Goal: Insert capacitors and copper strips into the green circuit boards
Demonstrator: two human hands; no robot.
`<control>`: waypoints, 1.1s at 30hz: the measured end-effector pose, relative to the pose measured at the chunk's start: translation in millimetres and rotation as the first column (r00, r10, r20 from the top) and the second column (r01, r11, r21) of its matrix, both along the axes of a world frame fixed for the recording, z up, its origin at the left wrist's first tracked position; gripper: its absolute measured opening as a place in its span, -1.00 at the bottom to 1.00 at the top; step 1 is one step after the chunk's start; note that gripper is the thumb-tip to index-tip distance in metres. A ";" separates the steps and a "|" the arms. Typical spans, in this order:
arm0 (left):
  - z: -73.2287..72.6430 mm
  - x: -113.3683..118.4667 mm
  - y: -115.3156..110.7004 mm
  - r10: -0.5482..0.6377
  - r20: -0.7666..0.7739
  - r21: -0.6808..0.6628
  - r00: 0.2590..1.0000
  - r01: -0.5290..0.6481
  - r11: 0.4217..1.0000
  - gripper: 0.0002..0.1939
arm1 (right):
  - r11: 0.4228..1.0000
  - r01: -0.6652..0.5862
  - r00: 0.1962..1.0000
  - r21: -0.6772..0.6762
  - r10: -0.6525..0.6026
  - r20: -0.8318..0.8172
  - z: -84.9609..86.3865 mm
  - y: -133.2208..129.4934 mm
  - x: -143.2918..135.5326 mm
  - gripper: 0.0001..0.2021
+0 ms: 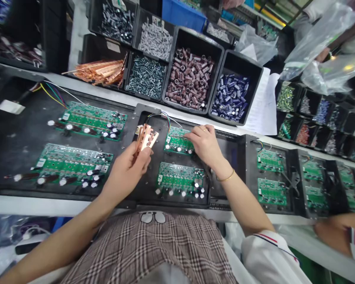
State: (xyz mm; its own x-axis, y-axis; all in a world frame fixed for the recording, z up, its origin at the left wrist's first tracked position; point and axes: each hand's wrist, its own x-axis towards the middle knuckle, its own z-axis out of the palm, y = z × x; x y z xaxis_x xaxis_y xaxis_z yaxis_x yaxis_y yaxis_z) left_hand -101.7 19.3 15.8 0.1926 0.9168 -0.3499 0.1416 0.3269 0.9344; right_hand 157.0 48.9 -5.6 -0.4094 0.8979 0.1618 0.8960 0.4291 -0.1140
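Gripping a bundle of copper strips [147, 138], the left hand [129, 167] was closed around its lower end; the upper ends fanned out above the thumb, presumably so that single strips could be separated. The right hand [206, 144], apart from the left, was positioned over the right end of the upper circuit board [174, 139], its fingertips drawn close together; whether they held a part could not be told. This board lay between the hands in a black carrier tray [150, 184], which likely held it steady within reach of both. The lower circuit board [180, 177] occupied the same tray, nearer the body than the right hand. Coloured wires [167, 119] met the upper board's far edge, apparently routed clear of the fingers. Beyond the left hand stood a strip bin [93, 48]; beyond the right, a bin of brown cylindrical parts [198, 42], probably arranged for short reaches.
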 end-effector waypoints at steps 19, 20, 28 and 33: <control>2.2 13.1 -7.4 0.060 0.507 -0.553 0.860 0.271 0.788 -0.66 | 0.979 -0.200 0.931 0.044 0.204 -0.304 52.0 -45.5 -42.5 -0.65; 4.6 14.5 -9.0 0.059 0.528 -0.568 0.847 0.300 0.767 -0.67 | 0.979 -0.199 0.907 0.042 0.200 -0.371 55.0 -50.4 -45.4 -0.66; 9.3 30.4 -24.0 -0.070 0.439 -0.271 0.896 0.207 0.940 -0.75 | 0.906 -0.024 0.365 -0.424 -0.387 -0.847 39.8 -69.5 -61.2 -0.94; 7.5 24.7 -16.3 0.218 0.376 -0.239 0.901 -0.133 0.962 -0.76 | 0.918 0.098 0.230 -0.385 -0.397 -0.888 35.7 -56.8 -49.4 -0.93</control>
